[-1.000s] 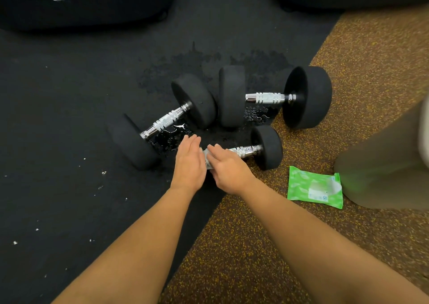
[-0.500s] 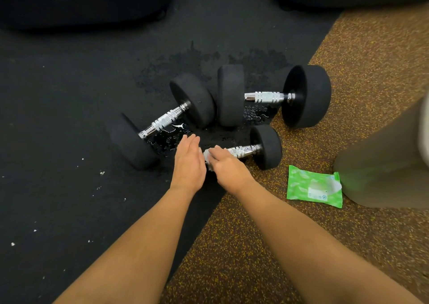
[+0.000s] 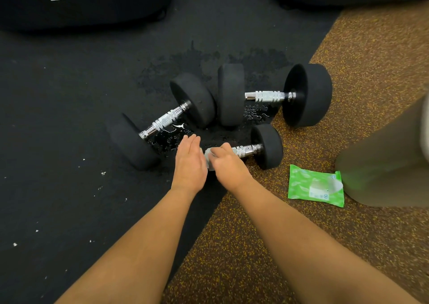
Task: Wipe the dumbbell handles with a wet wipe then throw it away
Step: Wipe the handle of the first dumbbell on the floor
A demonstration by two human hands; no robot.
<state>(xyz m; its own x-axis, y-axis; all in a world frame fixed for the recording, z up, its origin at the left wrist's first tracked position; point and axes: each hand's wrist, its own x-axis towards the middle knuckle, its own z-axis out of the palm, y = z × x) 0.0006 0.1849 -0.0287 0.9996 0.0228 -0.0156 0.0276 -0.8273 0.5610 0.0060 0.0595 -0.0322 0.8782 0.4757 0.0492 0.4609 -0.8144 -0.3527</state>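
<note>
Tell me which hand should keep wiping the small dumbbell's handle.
Right. The right hand holds the wipe against the small dumbbell's handle. The left hand lies flat over the near weight, probably just steadying it.

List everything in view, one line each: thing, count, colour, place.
dumbbells: three, black heads with chrome handles; two large behind, one small nearest, on the floor
wet wipe: one, white, on the small dumbbell's handle under the right hand
wipes pack: one, green, on the brown floor at right
water drops: patch on the black mat by the handles
brown speckled floor: right side
black padded equipment: far edge
left hand: flat, open, beside the wipe
right hand: closed on the wipe
</note>
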